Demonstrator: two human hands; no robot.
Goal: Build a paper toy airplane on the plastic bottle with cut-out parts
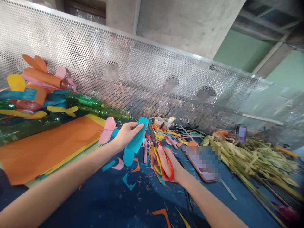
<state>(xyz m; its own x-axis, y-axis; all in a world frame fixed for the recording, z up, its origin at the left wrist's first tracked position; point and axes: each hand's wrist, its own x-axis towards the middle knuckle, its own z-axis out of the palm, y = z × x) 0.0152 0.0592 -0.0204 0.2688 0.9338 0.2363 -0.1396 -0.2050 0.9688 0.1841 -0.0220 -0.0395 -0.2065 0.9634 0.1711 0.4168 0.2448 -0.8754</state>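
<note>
Between thumb and fingers, my left hand [127, 134] pinches a blue paper piece [136, 142] that has a rounded lobe at its lower end. My right hand [168, 163] is wrapped round scissors [154, 134] with red and yellow handles. Their blades point up and lie close beside the right edge of the blue paper; whether they touch it is unclear. A pink rounded paper piece [107, 130] is just left of my left hand. Blue, orange and pink offcuts [129, 181] are scattered on the dark blue table below both hands.
Orange sheets [54, 142] are stacked on the left, with green bottles [87, 100] and paper-covered bottles [44, 77] behind. A phone [201, 164] and dried leaves [247, 158] lie right. A perforated metal screen [142, 69] stands behind; people show blurred through it.
</note>
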